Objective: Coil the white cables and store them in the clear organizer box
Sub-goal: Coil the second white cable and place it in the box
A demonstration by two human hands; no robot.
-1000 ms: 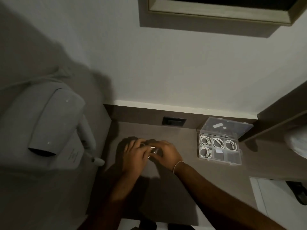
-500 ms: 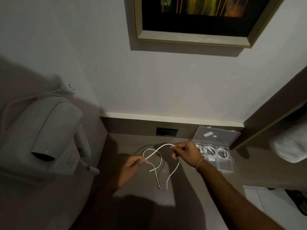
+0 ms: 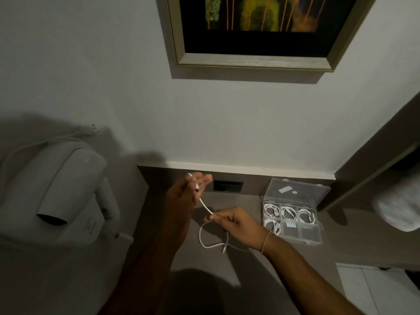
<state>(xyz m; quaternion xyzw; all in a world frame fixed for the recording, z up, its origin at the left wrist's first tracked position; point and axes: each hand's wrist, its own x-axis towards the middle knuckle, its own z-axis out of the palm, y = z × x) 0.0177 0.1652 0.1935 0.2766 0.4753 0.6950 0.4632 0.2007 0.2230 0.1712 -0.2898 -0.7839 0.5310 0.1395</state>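
white, thin and rubbery, the limp round cable (image 3: 205,206) is running taut on a slant between our hands: our left hand (image 3: 181,198), fingers half spread, is pinching one end up high, while our right hand (image 3: 236,223) is nipping it lower, slack looping on the matte brown counter (image 3: 295,258) below. right of that hand, nearer it, the hard clear plastic organizer box (image 3: 293,220) is sitting open, four glossy coils inside.

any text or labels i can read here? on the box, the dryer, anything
No text here can be read.
Hair dryer: faint print on its wall base, too blurred to read.
Clear organizer box: a white sticker on the open lid, no legible writing.
Wall socket: dark, no markings visible.
Framed picture: no lettering visible.
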